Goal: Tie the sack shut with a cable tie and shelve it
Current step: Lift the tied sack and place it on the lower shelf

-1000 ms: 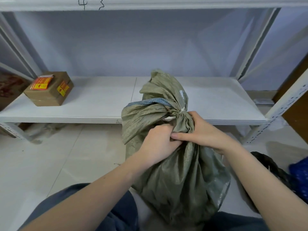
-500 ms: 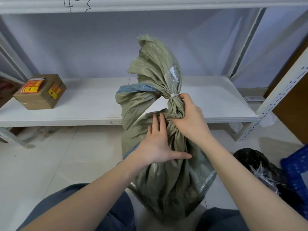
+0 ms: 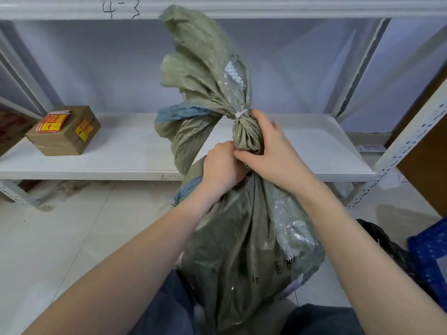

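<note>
- Green woven sack [image 3: 242, 238] upright in front of the white shelf [image 3: 121, 153], its lower body between the person's knees in blue trousers [image 3: 321, 320].
- Neck of the sack gathered into a tight bunch and cinched by a white cable tie [image 3: 242, 114]; loose mouth fanned out above the tie, reaching up past the upper shelf edge.
- Blue strip [image 3: 179, 112] along a folded flap of the sack on the left of the neck.
- Right hand [image 3: 273, 153] wrapped closed around the gathered neck just below the tie, thumb across the front.
- Left hand [image 3: 222, 168] clenched on the sack fabric right beside it, touching the right thumb.
- Clear plastic patch and dark handwritten marks on the sack's right side; writing too small to read.
- Brown cardboard box [image 3: 63, 131] with red and yellow labels resting on the left part of the shelf, well apart from the sack.
- Black bag [image 3: 387, 243] and blue crate [image 3: 430, 252] on the floor at lower right.
- Handwritten mark on the upper shelf beam [image 3: 121, 7].
</note>
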{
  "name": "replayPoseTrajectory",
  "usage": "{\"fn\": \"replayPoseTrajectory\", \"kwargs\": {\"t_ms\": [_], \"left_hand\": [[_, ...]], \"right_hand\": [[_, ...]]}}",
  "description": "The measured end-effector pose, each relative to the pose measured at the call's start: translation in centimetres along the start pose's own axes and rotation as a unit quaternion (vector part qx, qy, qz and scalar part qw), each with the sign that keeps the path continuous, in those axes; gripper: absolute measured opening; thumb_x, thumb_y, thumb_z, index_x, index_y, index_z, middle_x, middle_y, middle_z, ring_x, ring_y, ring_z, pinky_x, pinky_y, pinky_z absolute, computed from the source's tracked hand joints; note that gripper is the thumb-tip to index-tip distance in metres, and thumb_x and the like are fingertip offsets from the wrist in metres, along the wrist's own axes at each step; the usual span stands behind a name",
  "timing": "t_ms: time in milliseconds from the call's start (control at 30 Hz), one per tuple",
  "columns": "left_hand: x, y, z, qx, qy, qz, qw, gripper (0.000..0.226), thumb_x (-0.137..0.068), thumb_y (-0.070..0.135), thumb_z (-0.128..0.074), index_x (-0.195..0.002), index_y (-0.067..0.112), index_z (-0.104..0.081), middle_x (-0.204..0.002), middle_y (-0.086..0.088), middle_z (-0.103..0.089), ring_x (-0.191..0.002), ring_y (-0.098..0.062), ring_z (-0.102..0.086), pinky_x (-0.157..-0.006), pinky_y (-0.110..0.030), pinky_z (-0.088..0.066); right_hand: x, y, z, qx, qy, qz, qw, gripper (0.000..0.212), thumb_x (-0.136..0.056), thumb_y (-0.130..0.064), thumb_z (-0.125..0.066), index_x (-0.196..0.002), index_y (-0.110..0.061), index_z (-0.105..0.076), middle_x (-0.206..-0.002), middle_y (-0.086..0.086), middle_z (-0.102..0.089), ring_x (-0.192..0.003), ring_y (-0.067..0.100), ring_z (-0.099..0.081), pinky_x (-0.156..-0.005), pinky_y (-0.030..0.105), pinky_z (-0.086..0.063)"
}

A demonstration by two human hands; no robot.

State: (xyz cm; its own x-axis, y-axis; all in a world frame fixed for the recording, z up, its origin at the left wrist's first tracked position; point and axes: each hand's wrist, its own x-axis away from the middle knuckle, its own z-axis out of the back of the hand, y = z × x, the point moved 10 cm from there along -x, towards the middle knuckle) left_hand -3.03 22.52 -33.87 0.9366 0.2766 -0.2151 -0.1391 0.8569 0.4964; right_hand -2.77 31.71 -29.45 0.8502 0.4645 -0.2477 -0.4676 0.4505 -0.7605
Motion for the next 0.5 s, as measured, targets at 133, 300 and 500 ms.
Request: {"fn": "replayPoseTrajectory", "kwargs": {"t_ms": [133, 300, 500], "left_hand": [[-1.0, 0.1, 0.7, 0.026, 0.011, -0.009, 1.000, 0.036, -0.082, 0.029, -0.046, -0.103, 0.003, -0.060, -0.105, -0.023, -0.065, -0.100, -0.042, -0.060, -0.075, -0.035, -0.045], [-1.6, 0.2, 2.9, 0.063, 0.037, 0.000, 0.997, 0.029, -0.082, 0.030, -0.063, -0.093, 0.003, -0.063, -0.101, -0.024, -0.067, -0.097, -0.043, -0.060, -0.068, -0.032, -0.039], [-2.8, 2.7, 7.6, 0.075, 0.076, -0.030, 0.994, 0.041, -0.082, 0.038, -0.065, -0.099, 0.001, -0.064, -0.100, -0.021, -0.067, -0.093, -0.038, -0.061, -0.066, -0.031, -0.041]], "right_hand": [[0.8, -1.3, 1.9, 0.144, 0.020, 0.034, 0.989, 0.086, -0.078, -0.037, -0.067, -0.146, -0.033, -0.014, -0.135, 0.007, -0.027, -0.127, 0.026, -0.025, -0.101, 0.035, -0.030], [4.3, 0.5, 2.3, 0.176, -0.010, -0.004, 0.984, 0.111, -0.072, -0.051, -0.070, -0.146, -0.030, 0.011, -0.153, 0.003, -0.006, -0.139, 0.027, -0.013, -0.111, 0.046, -0.024], [9.0, 1.5, 1.0, 0.301, -0.012, -0.025, 0.953, 0.127, -0.067, -0.058, -0.069, -0.138, -0.029, 0.032, -0.155, 0.002, 0.026, -0.143, 0.033, 0.017, -0.114, 0.062, -0.012]]}}
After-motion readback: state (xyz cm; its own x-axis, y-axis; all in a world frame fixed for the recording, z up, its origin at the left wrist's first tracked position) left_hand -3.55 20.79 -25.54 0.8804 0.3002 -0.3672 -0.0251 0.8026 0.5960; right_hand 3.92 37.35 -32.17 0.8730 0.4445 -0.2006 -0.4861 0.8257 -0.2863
